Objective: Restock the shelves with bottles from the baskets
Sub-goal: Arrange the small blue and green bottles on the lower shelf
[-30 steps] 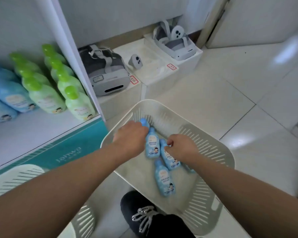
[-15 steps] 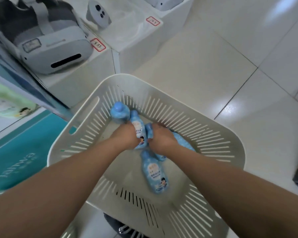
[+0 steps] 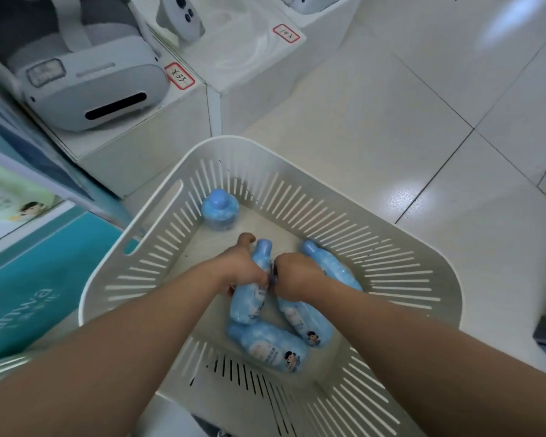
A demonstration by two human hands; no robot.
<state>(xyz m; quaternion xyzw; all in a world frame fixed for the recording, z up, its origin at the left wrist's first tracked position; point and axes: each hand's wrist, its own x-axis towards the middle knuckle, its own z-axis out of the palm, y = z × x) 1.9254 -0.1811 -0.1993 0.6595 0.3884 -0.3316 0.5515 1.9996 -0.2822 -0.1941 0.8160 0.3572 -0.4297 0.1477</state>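
White slotted basket (image 3: pixel 391 272) on the floor. Nearest bottle (image 3: pixel 267 348) lies flat: pale blue, cartoon label up. Left hand (image 3: pixel 240 266) wraps the second bottle (image 3: pixel 249 298) at the shoulder; right hand (image 3: pixel 293 277) clamps the third bottle (image 3: pixel 306 321). Likely light, stiff, slick plastic, so grab below the cap. Upright bottle (image 3: pixel 219 212) at the far wall.

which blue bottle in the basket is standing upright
The bottle in the far left corner of the basket, cap up, untouched; the others lie on their sides.
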